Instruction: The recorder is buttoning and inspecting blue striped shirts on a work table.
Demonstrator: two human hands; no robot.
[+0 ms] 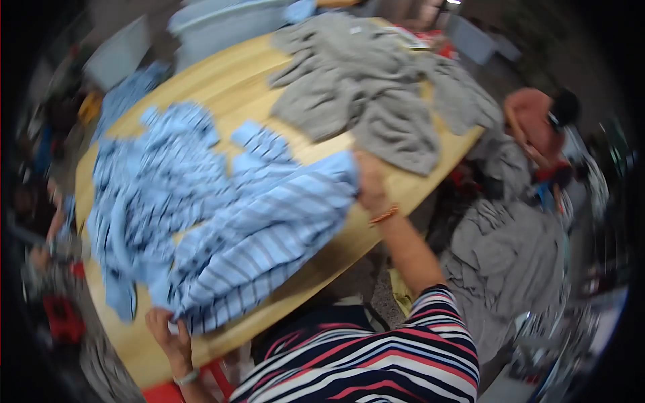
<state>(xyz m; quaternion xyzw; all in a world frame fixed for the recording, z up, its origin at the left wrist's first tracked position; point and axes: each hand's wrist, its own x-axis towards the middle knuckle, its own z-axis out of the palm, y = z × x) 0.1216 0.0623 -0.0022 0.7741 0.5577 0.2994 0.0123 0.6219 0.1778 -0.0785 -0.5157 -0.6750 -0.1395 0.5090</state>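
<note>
A blue striped shirt point(269, 232) stretches between my two hands over the near edge of a light wooden table point(248, 64). My right hand point(371, 180), with a reddish bracelet at the wrist, grips its far right end. At the lower left corner of the cloth, my left hand point(169, 336) pinches the edge. More blue striped shirts point(158, 188) lie crumpled on the table to the left, partly touching the held one. The picture is somewhat blurred, so the exact part of the shirt in each hand is hard to make out.
Grey garments point(356, 80) are heaped on the table's far right. Another grey pile point(507, 255) stands right of the table. Pale blue tubs point(222, 30) are behind it. A person point(537, 124) in a salmon top is at the right; a red stool point(218, 379) shows below the table.
</note>
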